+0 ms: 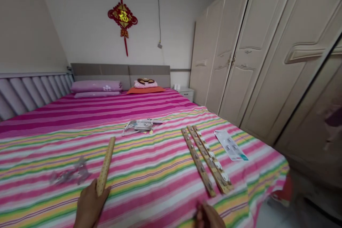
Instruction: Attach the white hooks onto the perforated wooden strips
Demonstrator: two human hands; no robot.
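My left hand (89,206) is closed round the near end of a long wooden strip (106,165) that points away from me over the striped bedspread (149,171). My right hand (210,217) shows only partly at the bottom edge, fingers curled together; what they hold, if anything, is hidden. Just beyond it lie wooden strips (205,158) with metal hooks on them, side by side on the bed. A pile of small clear plastic pieces (71,175) lies left of my left hand.
A white printed packet (231,145) lies near the bed's right edge. Opened packaging (140,125) rests mid-bed. Pillows (96,86) sit at the headboard. Cream wardrobe doors (253,53) line the right side, with a narrow floor gap beside the bed.
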